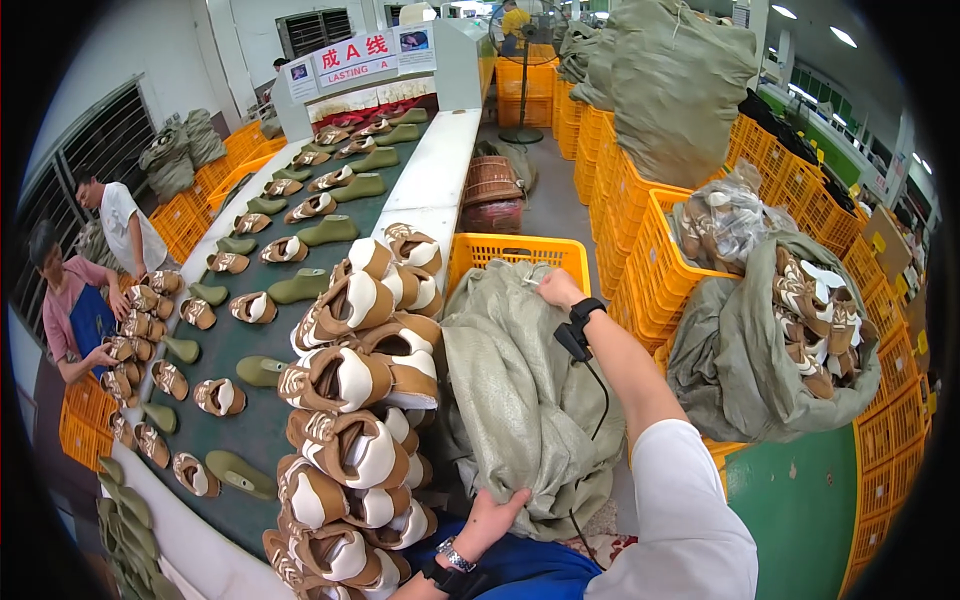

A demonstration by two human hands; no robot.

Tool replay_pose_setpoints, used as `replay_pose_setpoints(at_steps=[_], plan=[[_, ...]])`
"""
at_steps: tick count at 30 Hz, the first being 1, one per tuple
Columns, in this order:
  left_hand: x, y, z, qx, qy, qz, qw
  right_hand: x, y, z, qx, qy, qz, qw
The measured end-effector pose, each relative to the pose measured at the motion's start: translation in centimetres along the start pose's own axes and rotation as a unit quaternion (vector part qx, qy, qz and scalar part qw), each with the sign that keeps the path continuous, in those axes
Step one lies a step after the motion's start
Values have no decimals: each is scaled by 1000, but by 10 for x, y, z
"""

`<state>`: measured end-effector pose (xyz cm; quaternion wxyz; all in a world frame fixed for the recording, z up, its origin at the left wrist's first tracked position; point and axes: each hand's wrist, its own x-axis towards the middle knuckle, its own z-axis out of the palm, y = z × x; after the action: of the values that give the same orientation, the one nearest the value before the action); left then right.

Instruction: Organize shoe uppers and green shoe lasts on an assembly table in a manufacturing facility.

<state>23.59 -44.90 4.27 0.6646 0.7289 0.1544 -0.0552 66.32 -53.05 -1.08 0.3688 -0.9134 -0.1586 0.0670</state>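
Observation:
A large grey-green woven sack lies slack and creased in front of me, over a yellow plastic crate. With its fingers closed, my right hand grips the sack's far edge, where a short white strip shows. My left hand pinches the sack cloth at the near side, close to my blue apron. Just left of the sack rises a tall pile of brown-and-white shoe uppers on the belt's edge. A dark strap and a hanging black cable sit on my right wrist.
The dark green conveyor belt carries shoe uppers and green shoe lasts. Two people stand at its far left side. To my right are stacked yellow crates and an open sack full of shoe uppers. A fan stands farther back.

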Motion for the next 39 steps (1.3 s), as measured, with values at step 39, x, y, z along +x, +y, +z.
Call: replay_pose_setpoints(at_steps=[39], plan=[[65,-32,20,124,-130,71,981,57,-81,-117,-390,396,-178,812]])
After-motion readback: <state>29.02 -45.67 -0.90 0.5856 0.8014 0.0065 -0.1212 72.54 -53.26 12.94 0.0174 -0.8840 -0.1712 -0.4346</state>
